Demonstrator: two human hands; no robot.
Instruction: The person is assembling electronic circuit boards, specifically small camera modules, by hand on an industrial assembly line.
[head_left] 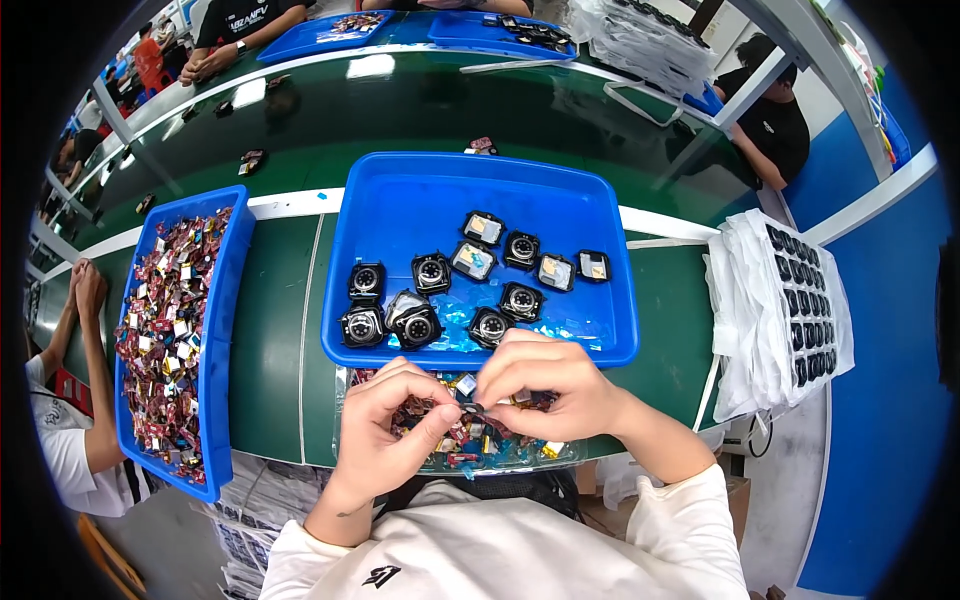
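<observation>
My left hand (392, 420) and my right hand (556, 388) meet in front of my chest, both closed in a pinch. Between their fingertips is a small dark part (472, 408); its kind is too small and covered to tell. Right below the hands lies a clear plastic tray (560, 462) filled with small red, white and yellow electronic pieces (470, 440). Just beyond, a blue tray (480, 172) holds several black watch-like cases (430, 272), some with a round dial up, others showing a pale inside. Shiny blue film scraps (455, 325) are scattered among them.
At left, a long blue bin (222, 400) is heaped with small electronic pieces. Stacked white sheets with black parts (755, 310) stand at right. Behind the tray runs a green conveyor (420, 115) with a pale rail. Other people sit across and at left, including one with clasped hands (88, 290).
</observation>
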